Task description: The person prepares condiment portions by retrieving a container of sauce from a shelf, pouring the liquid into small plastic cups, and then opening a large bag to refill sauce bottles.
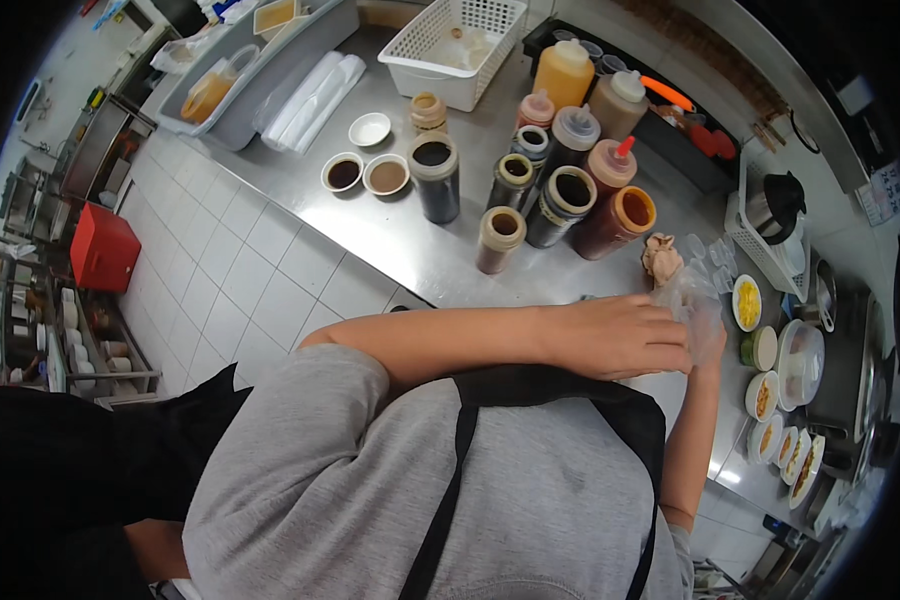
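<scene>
My left hand (619,337) reaches across in front of my chest, its fingers bent at a crumpled piece of clear plastic (694,307). I cannot tell whether this plastic is a bag or a thin glove. My right hand (714,343) comes up from the right and is mostly hidden behind the plastic and my left fingers. Just beyond the plastic, a wrinkled beige lump (661,257) rests on the steel table (390,259). Small clear plastic cups (720,259) lie to the right of it.
Several open sauce bottles (562,202) stand ahead, left of the hands. Three small bowls (370,130) sit farther left, near white plastic rolls (315,105), a grey tub (225,135) and a white basket (450,90). Right are food bowls (747,304) and a lidded container (801,364). Another person in black (60,457) is at left.
</scene>
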Motion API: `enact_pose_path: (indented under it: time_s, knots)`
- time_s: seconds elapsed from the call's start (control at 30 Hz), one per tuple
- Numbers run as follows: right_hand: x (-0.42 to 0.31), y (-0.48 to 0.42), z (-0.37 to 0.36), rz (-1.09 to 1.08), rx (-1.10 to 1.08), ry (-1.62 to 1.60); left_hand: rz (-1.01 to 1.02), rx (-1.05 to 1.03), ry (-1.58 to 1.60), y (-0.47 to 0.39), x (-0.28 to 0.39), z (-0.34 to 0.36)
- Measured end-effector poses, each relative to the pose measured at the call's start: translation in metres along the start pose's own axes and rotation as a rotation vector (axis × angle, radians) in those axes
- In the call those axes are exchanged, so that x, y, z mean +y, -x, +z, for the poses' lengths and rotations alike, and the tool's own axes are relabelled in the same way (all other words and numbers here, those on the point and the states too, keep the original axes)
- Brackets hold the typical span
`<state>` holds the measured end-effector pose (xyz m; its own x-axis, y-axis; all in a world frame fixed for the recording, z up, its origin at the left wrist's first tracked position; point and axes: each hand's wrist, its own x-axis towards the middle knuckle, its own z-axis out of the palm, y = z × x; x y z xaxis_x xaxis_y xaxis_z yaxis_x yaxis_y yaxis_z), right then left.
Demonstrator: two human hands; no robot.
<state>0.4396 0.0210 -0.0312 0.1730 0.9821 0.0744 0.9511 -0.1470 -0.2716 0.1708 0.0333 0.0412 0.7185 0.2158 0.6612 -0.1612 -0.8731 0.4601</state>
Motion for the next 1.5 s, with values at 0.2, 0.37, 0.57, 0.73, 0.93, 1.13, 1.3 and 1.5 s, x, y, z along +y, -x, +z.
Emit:
enact_pose_path:
  time_s: [0.2, 0.37, 0.57, 0.73, 0.93, 1.13, 1.3, 1.5]
  knots:
    - [0.048, -0.005, 0.022, -0.291, 0.087, 0.168, -0.211, 0.246, 0.020, 0.055, 0.024, -0.081]
    - [0.041, 0.004, 0.017, -0.285, 0.046, 0.179, -0.419, 0.592, -0.085, 0.121, 0.030, -0.142]
    - [0.022, -0.016, 0.031, -0.159, 0.026, 0.523, -0.504, 0.650, -0.170, 0.158, 0.031, -0.173]
    - [0.023, -0.006, -0.004, -0.028, 0.060, 0.287, -0.488, 0.612, -0.192, 0.171, 0.020, -0.193]
    - [0.000, 0.018, -0.055, 0.074, 0.287, 0.034, -0.518, 0.662, -0.161, 0.178, 0.013, -0.210]
    - [-0.029, 0.036, -0.110, 0.232, 0.329, -0.277, -0.516, 0.686, -0.198, 0.187, 0.005, -0.226]
    - [-0.086, 0.020, -0.153, 0.077, 0.348, -0.500, -0.531, 0.734, -0.296, 0.203, 0.013, -0.242]
    - [-0.249, -0.039, -0.155, -0.395, 0.143, -0.446, -0.553, 0.730, -0.401, 0.232, 0.024, -0.262]
